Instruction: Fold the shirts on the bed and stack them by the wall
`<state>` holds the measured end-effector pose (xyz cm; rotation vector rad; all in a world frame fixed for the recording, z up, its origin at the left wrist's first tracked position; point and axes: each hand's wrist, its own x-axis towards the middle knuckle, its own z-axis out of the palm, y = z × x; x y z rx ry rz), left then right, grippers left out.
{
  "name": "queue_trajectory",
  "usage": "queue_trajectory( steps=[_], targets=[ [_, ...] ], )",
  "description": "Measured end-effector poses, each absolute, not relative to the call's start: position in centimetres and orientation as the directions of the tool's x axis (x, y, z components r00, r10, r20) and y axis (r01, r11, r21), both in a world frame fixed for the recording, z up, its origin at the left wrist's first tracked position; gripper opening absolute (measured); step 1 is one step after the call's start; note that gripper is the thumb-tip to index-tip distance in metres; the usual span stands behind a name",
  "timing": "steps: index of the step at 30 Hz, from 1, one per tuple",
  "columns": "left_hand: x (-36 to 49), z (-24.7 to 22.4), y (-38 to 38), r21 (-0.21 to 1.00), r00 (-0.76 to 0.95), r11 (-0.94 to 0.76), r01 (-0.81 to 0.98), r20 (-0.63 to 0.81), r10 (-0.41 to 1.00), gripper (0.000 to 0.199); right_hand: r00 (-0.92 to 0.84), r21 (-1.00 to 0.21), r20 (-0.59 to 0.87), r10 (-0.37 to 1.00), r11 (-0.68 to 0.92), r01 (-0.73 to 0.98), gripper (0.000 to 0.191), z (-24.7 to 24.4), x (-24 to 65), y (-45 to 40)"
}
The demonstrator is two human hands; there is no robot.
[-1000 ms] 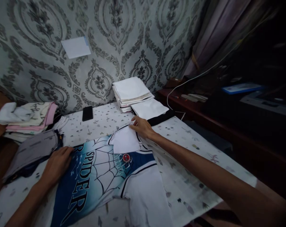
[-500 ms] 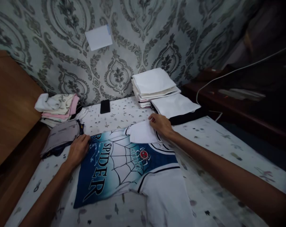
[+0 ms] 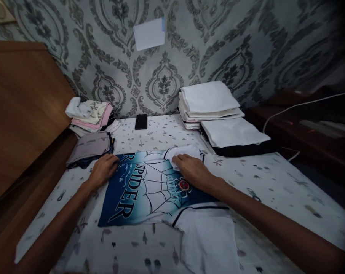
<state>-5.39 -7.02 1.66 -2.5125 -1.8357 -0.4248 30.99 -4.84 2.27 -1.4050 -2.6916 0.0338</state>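
Note:
A blue and white T-shirt (image 3: 157, 186) with a spider web print and the word SPIDER lies spread on the bed sheet, its hem to the left. Its far white sleeve (image 3: 194, 150) is folded inward over the body, while the near sleeve (image 3: 208, 236) stretches toward me. At the far hem corner, my left hand (image 3: 104, 169) has its fingers closed on the fabric edge. My right hand (image 3: 192, 169) rests on the folded sleeve with fingers extended, partly covering the chest. The round red spider badge (image 3: 184, 185) shows beside its wrist.
Folded clothes (image 3: 89, 114) and a grey folded garment (image 3: 89, 146) are stacked at the left beside a brown wooden panel (image 3: 26, 114). A black phone (image 3: 141, 121) lies near the wall. White folded clothes (image 3: 209, 97) and another white folded piece (image 3: 235, 132) lie back right. A white cable (image 3: 304, 107) runs at right.
My right hand has moved from the sleeve's far edge onto the folded sleeve, nearer the chest. My left hand stays at the hem corner. The view has shifted left.

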Motion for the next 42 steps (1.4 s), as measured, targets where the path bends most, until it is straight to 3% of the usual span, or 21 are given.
queue_trajectory(
  steps=[4,6,10,13,16,21,24,28,31,34,38,42],
  targets=[
    [-6.4,2.3,-6.5,0.447,0.146,-0.224,0.866,0.201,0.969,0.033,-0.569,-0.234,0.047,0.821,0.563,0.793,0.022,2.8,32.2,-4.3],
    [-7.0,2.2,-5.4,0.508,0.061,-0.162,0.846,0.211,0.976,0.034,-0.604,-0.334,0.029,0.796,0.577,0.745,0.015,3.4,32.4,-3.9],
    [-7.4,1.2,-2.9,0.35,0.022,-0.075,0.934,0.154,0.988,0.03,-0.639,-0.437,0.125,0.759,0.621,0.651,0.022,3.4,31.6,-2.8],
    [-6.8,0.7,-2.0,0.27,0.043,-0.078,0.96,0.132,0.99,0.022,-0.611,-0.349,0.234,0.756,0.652,0.673,0.032,1.9,30.6,-1.5],
    [-6.2,0.8,-2.3,0.231,0.064,-0.093,0.968,0.13,0.99,0.015,-0.569,-0.263,0.218,0.793,0.609,0.748,0.04,-0.3,30.3,-0.6],
    [-4.9,1.9,-3.4,0.047,0.036,-0.046,0.998,0.19,0.981,0.019,-0.534,-0.334,0.24,0.811,0.586,0.739,0.046,-1.8,31.1,-0.8],
    [-2.2,2.8,-3.4,0.096,0.104,-0.135,0.986,0.275,0.956,0.021,-0.48,-0.399,0.351,0.804,0.592,0.701,0.041,-1.3,32.4,-1.3],
    [4.6,3.9,-3.5,0.336,0.407,-0.477,0.812,0.258,0.876,0.022,-0.237,-0.513,0.478,0.846,0.487,0.707,0.035,-0.5,35.4,-0.6],
    [10.8,3.9,-4.1,0.345,0.643,-0.683,0.644,0.24,0.727,0.021,-0.055,-0.578,0.397,0.916,0.296,0.76,0.033,-0.3,37.8,0.3],
    [15.9,3.2,-4.7,0.176,0.757,-0.78,0.601,0.187,0.626,0.023,0.02,-0.567,0.285,0.958,0.152,0.81,0.032,-0.4,39.3,0.5],
    [19.7,2.4,-4.5,-0.001,0.767,-0.77,0.638,0.09,0.635,0.016,0.006,-0.552,0.241,0.971,0.132,0.823,0.029,-0.6,39.8,0.0],
    [20.6,2.4,-3.9,-0.009,0.734,-0.735,0.678,0.047,0.677,0.02,-0.027,-0.549,0.227,0.974,0.15,0.822,0.029,-0.8,39.9,-0.6]
  ],
)
